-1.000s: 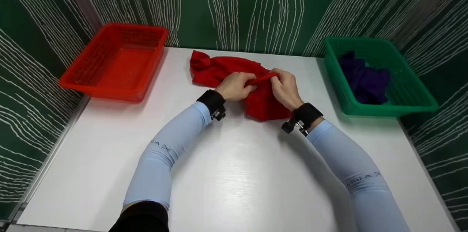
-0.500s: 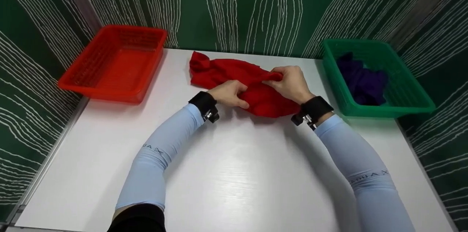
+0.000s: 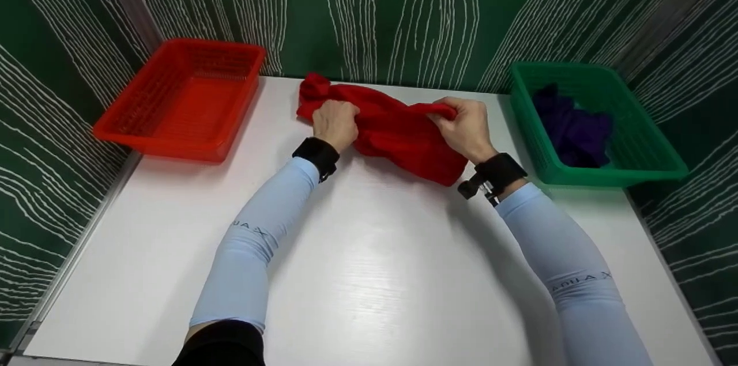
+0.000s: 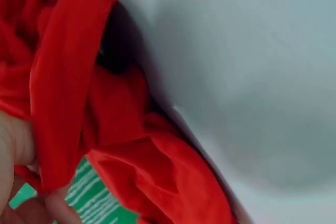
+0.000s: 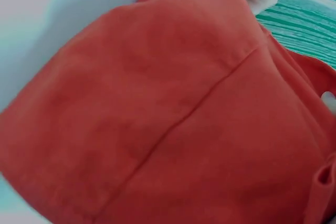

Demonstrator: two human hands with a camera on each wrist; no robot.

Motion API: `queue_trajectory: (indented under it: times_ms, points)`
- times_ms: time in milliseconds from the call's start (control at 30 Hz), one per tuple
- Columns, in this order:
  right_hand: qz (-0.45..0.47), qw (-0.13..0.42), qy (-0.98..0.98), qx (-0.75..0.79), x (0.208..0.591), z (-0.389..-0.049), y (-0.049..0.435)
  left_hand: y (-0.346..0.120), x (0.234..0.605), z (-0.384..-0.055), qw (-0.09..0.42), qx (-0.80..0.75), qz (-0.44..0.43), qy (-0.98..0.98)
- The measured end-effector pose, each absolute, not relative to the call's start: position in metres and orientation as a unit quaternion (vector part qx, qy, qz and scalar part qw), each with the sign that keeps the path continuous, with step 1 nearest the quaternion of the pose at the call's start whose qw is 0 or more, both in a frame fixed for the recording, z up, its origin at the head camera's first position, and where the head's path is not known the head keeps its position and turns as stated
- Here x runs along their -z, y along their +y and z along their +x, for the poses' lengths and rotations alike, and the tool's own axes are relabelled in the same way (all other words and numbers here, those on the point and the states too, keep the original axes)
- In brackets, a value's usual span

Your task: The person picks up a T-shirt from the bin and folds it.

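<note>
A red cloth garment lies crumpled along the back of the white table, its bunched end to the left and a flatter flap hanging toward the front right. My left hand grips it left of the middle, knuckles up. In the left wrist view the thumb and fingers pinch a long red fold. At the garment's right end, my right hand pinches the upper edge between thumb and fingers. A stitched seam runs across the red fabric in the right wrist view.
A red plastic basket stands at the back left of the white table. At the back right is a green basket with a dark purple cloth inside. Green walls with white lines enclose the back and sides.
My left hand let go near the middle, moved left, and now grips the garment farther along. My right hand moved slightly right with its edge. The garment is more spread out.
</note>
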State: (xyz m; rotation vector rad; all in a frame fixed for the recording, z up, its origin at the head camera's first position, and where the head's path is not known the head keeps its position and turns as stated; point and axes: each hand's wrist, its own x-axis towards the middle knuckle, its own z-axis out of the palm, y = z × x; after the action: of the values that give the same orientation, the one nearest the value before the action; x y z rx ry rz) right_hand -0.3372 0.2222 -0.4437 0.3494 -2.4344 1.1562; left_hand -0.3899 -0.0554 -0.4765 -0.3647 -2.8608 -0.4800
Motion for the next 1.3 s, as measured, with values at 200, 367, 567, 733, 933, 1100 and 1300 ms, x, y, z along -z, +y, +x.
queue_trajectory:
  times_ms: [200,367,567,733,933,1100,1300]
  points:
    - [0.134,0.21,-0.874,-0.416,0.442,-0.337,0.22,-0.06,0.467,-0.398,0.093,0.311,-0.049,-0.945]
    - [0.128,0.211,-0.889,-0.386,0.443,-0.339,0.226,-0.055,0.438,-0.403,0.114,0.507,-0.002,-0.854]
    - [0.135,0.165,-0.931,-0.296,0.45,-0.34,0.233,-0.045,0.417,-0.406,0.155,0.555,-0.022,-0.817]
    - [0.078,0.189,-0.938,-0.28,0.447,-0.343,0.245,-0.064,0.427,-0.41,0.219,0.405,-0.101,-0.882]
    - [-0.005,0.233,-0.937,-0.259,0.445,-0.346,0.266,-0.111,0.44,-0.403,0.083,0.251,-0.249,-0.932]
    - [-0.01,0.245,-0.933,-0.263,0.441,-0.344,0.275,-0.142,0.437,-0.403,-0.131,0.233,-0.24,-0.933]
    - [-0.025,0.284,-0.922,-0.261,0.434,-0.345,0.284,-0.189,0.423,-0.412,-0.126,0.273,-0.155,-0.941]
